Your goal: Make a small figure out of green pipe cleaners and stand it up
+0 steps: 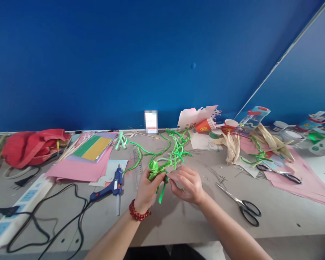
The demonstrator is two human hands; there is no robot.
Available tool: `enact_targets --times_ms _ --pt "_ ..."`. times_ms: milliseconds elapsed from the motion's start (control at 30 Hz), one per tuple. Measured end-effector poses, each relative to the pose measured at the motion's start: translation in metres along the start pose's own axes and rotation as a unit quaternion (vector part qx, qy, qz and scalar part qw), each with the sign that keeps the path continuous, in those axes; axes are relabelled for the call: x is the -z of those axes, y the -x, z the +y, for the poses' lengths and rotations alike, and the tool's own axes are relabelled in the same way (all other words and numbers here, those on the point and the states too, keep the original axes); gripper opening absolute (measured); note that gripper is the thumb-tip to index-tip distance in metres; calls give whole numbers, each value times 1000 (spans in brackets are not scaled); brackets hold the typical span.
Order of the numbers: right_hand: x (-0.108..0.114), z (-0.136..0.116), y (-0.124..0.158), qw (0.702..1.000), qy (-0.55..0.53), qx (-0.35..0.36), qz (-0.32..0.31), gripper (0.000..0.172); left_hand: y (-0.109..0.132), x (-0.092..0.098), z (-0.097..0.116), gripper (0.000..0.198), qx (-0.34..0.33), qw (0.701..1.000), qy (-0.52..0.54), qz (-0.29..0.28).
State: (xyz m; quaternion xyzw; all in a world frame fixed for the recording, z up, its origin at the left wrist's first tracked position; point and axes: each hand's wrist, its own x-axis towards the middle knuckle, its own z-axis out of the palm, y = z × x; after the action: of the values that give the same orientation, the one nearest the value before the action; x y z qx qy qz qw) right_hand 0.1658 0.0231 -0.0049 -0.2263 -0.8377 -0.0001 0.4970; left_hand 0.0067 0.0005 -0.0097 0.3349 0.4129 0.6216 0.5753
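My left hand (149, 187), with a red bead bracelet at the wrist, is closed around a figure of green pipe cleaners (153, 167). Its top is wound into a round coil, and a wrapped length runs off to the right. My right hand (188, 184) pinches at the same piece, where a loose green end (161, 195) hangs down between both hands. Fingers partly hide the spot where they meet. Just behind the hands lies a tangle of loose green pipe cleaners (178, 146).
Left are a blue glue gun (108, 189), a power strip (20, 209) with black cables, coloured sheets (93, 148) and a red bag (35, 146). Right lie scissors (243, 206), another pair (283, 174), dried husks (231, 148) and paper cups (206, 125). A blue wall (151, 65) stands behind.
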Motion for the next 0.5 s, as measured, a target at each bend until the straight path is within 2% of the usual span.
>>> enact_targets --times_ms 167,500 --pt "0 4 0 999 17 -2 -31 31 -2 5 -2 25 11 999 -23 23" --pt "-1 -5 -1 997 70 -14 -9 19 -1 6 -5 28 6 999 -27 16"
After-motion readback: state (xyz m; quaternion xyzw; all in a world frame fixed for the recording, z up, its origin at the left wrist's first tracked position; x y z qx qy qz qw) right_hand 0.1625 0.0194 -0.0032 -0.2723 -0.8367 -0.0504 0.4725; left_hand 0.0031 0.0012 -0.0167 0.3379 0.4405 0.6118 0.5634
